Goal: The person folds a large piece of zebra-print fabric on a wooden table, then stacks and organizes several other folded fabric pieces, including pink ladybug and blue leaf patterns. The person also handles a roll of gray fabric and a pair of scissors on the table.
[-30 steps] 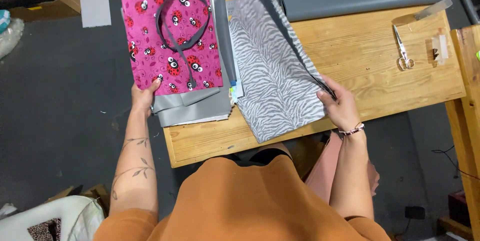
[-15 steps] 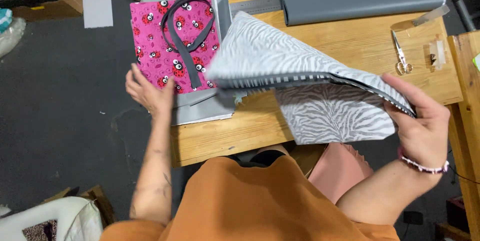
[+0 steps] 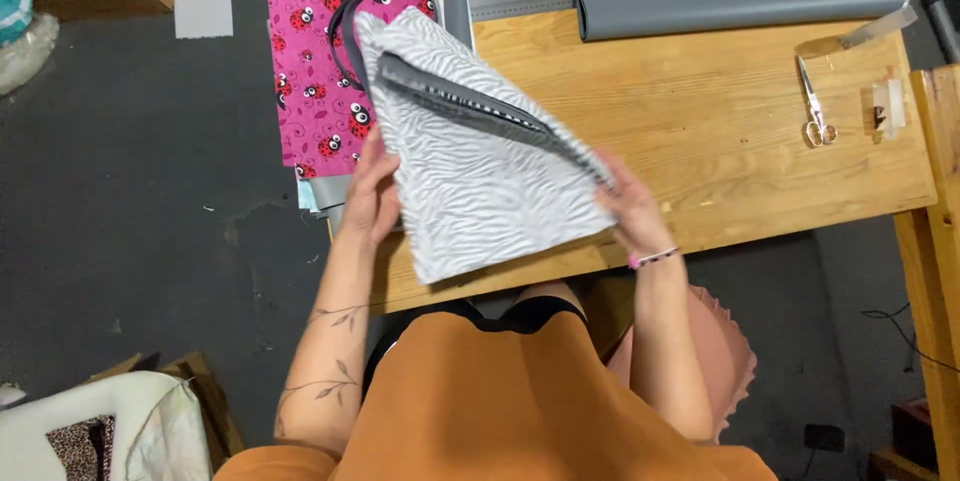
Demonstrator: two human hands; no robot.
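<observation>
Swung back left since half a second ago, zebra-print fabric bag (image 3: 480,181) now over tabletop (image 3: 720,111) edge, overlapping ladybird fabric (image 3: 315,81); zippered long axis diagonal, left hand (image 3: 372,196) and right hand (image 3: 628,206) fingers clamped on opposite edges.

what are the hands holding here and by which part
Both hands hold the zebra-print fabric piece over the wooden table: the left hand at its left edge, the right hand at its right corner.

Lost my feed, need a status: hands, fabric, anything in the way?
Both hands gripping zebra fabric piece: left hand, right hand. Piece held over table. Pink ladybird fabric partly beneath. Scissors well aside.
</observation>
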